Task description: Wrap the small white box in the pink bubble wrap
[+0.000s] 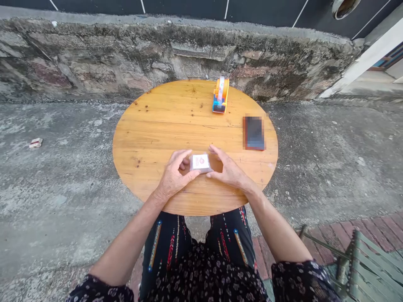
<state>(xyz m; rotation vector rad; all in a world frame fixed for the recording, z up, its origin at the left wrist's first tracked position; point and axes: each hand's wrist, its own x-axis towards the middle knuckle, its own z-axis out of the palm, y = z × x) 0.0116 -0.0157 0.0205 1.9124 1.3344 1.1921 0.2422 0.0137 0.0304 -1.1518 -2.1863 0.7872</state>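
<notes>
On the near part of the round wooden table (157,138) lies a small white packet in clear plastic wrap (200,161), with a reddish print on its top. My left hand (176,173) curves around its left side, the fingers spread and the thumb at the near left corner. From the other side my right hand (227,168) frames it, thumb by the near right corner and fingers apart. Neither hand is closed on the packet; whether the thumbs touch it I cannot tell.
A tape dispenser (221,96) in orange and blue stands at the table's far edge. Toward the right lies a dark, blurred rectangular object (254,133) with a reddish-brown border. Behind is a stone wall base (126,58). A metal chair (352,260) stands at lower right.
</notes>
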